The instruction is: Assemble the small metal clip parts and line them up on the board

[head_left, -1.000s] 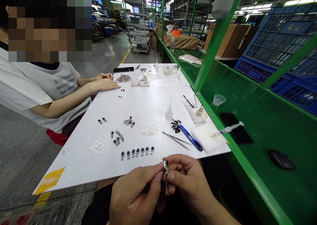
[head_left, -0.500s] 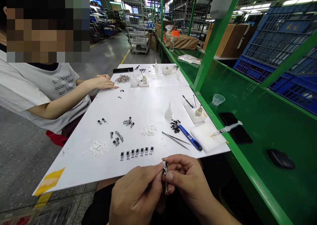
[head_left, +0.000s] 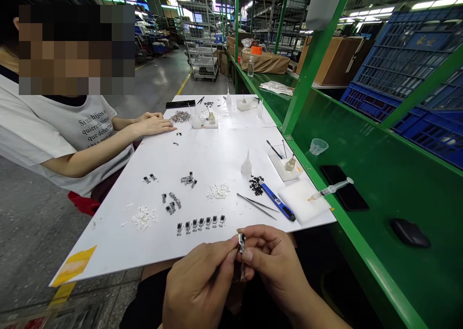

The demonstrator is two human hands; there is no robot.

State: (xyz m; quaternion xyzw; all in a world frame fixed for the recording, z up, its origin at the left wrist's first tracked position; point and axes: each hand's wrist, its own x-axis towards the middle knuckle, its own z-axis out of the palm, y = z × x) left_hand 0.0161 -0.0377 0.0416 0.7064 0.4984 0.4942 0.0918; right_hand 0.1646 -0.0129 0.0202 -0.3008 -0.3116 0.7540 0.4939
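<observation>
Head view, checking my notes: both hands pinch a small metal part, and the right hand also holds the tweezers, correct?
No: the tweezers lie on the white board, not in the right hand, as the head view shows. The right hand and the left hand do pinch the small metal part.

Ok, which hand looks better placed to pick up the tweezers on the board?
Probably the right hand: the tweezers lie almost straight ahead of it on the white board, while the left hand sits further off. Both hands pinch the small metal part, so the right would need to let go.
</observation>
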